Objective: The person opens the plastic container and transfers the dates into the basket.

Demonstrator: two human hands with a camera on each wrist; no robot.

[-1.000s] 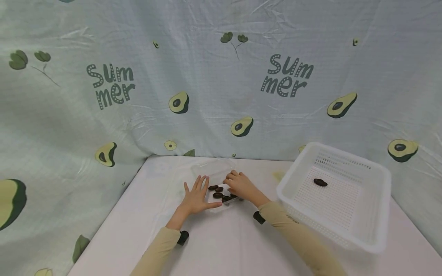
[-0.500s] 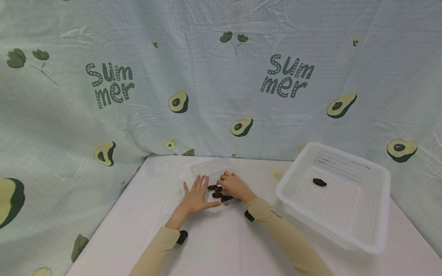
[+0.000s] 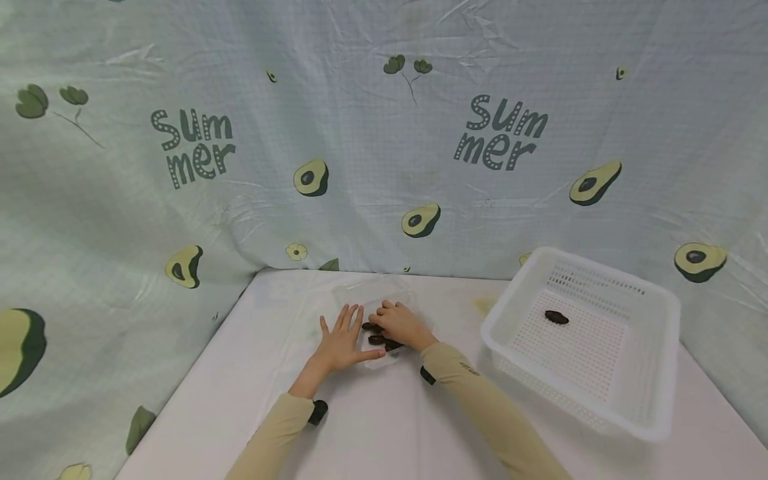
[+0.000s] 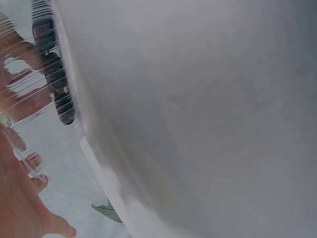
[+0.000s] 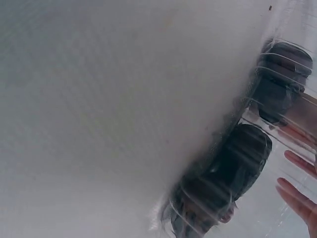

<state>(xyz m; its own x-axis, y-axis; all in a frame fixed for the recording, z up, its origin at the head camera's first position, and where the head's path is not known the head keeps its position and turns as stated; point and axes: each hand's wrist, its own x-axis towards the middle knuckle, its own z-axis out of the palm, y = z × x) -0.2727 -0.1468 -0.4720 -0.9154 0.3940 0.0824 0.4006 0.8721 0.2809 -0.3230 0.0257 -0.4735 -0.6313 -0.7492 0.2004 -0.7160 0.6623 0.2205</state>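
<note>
One spread left hand seemingly braces the clear plastic box; right hand, grip unclear, apparently picking dark oval pieces, next needs a clean lift.

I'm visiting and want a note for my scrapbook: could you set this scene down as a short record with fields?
Left hand: spread wide at the left side of the clear plastic box
Right hand: over the box; whether it grips anything is hidden
Box contents: several dark pieces, partly covered by the right hand
White basket: to the right, one dark oblong piece inside
Backdrop: avocado prints and the word "summer"
</note>
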